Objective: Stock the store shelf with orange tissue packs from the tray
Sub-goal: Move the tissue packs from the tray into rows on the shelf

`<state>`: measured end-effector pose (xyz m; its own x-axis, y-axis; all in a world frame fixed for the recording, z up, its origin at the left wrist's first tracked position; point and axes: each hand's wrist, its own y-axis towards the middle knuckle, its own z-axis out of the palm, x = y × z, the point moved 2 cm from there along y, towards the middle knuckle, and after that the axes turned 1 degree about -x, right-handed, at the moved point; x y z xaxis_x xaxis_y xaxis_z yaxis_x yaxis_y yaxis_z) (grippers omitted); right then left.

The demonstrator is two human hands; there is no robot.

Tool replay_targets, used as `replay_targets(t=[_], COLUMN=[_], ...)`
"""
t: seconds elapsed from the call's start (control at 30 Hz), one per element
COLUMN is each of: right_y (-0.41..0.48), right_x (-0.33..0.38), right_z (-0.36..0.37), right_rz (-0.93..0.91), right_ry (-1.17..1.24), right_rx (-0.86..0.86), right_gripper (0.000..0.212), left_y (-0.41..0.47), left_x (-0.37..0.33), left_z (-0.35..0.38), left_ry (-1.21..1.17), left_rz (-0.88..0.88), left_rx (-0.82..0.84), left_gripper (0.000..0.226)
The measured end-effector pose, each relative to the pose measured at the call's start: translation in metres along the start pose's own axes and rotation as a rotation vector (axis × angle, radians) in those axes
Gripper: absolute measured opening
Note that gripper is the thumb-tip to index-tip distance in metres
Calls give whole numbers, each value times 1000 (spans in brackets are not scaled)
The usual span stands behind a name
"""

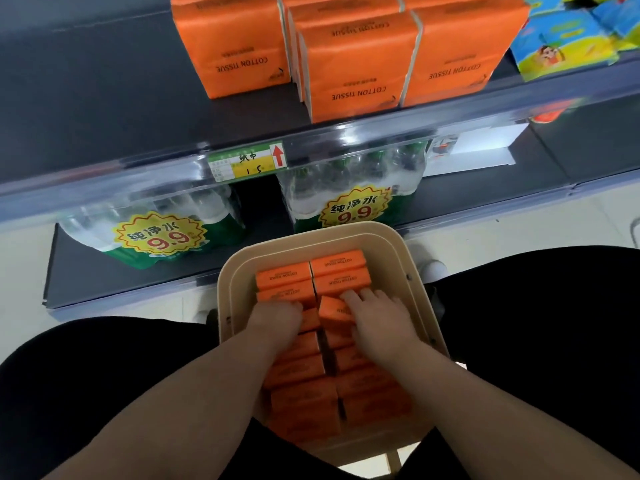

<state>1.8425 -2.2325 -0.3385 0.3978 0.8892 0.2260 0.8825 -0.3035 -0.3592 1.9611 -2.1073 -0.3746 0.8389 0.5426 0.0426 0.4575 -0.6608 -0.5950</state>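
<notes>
Tray: a beige tray (391,258) sits low between the person's knees, in front of the bottom shelf.
Tissue packs: small orange tissue packs (337,263) fill the tray in 2 columns, set side by side and touching.
Tilted pack: 1 pack (332,311) near the middle of the tray is tipped up out of its row, 1 corner higher than its neighbours.
Right hand: the right hand (379,318) lies over the right column, fingers spread forward and thumb against the tilted pack, grasping it.
Left hand: the left hand (275,318) rests on the left column with fingers curled down between packs. The fingertips are hidden, so I cannot tell if it grips anything.
Shelf: the dark upper shelf (86,98) is bare on its left part.
Stocked packs: larger orange packs (356,71) printed "COTTON TISSUE" stand upright on the shelf, touching, right of the bare part.
Price tag: a green and yellow tag (247,162) with a red arrow sits on the shelf's front rail.
Water: 2 wrapped bottle bundles (156,230) marked 9.9 lie on the bottom shelf.
Neighbouring goods: blue and yellow packets (561,39) sit just right of the orange packs.
</notes>
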Motion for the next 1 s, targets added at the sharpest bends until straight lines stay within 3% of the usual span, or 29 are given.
replay_targets(t=[0.2,0.33,0.67,0.87,1.0], right_y=[2,4,-2,-20,-27], right_x=[-1,0,6,11,13], right_z=[2,1,-10,-1,-9], right_rz=[-4,-11,59,37,8], right_ry=[5,9,-22,-31,-44], right_rx=[-19,-26,-55,57,12], right_gripper=[42,40,47,41,44], left_y=[12,7,-33,-57,-65], left_x=[-5,-8,13,2,6], left_z=[10,-3,-46,-17,-27], left_ry=[79,-5,-250,-68,-35], left_rz=[105,114,-109,4,-21], left_rx=[-25,-63,-224,13,-26], left_gripper=[22,20,34,39,41])
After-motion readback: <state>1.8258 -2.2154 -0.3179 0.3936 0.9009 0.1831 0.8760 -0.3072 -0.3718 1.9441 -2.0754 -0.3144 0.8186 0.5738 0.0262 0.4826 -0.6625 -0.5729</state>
